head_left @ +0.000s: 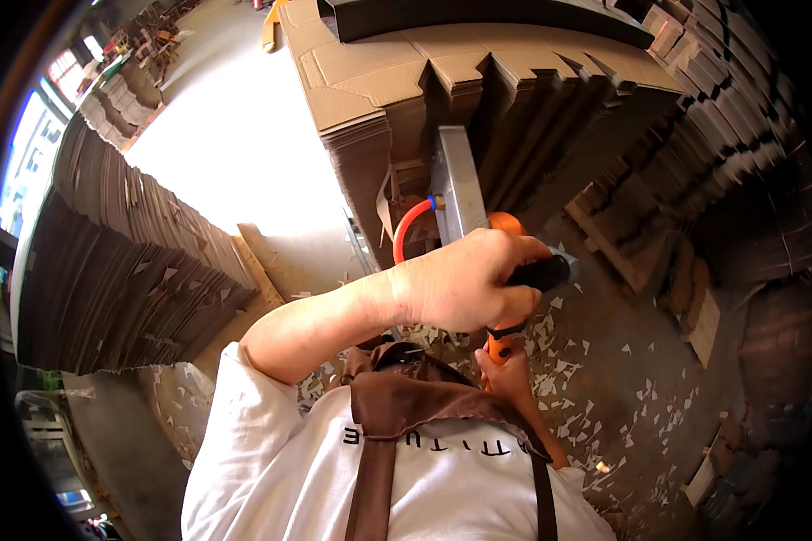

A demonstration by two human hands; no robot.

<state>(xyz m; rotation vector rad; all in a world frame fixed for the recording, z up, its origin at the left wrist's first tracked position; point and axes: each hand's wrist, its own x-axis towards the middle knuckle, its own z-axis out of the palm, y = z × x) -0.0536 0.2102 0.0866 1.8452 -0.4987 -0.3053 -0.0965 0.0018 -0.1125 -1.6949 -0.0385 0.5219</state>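
I hold an orange-and-black air tool (461, 185) with a long flat metal head and a red hose (402, 231) on a blue fitting. My left hand (456, 281) is wrapped round its black side handle. Lower down, my right hand (512, 371) is closed on the orange rear grip, partly hidden behind the left arm. The metal head points away from me, against or just in front of the notched side of a tall stack of die-cut cardboard sheets (370, 77). I cannot tell whether they touch.
A dark curved piece (487, 16) lies on top of the stack. To the left stands another tall cardboard stack (126, 252) on a wooden pallet (260, 266). More stacks (722, 81) line the right, near a pallet (618, 239). Cardboard scraps (650, 397) litter the floor.
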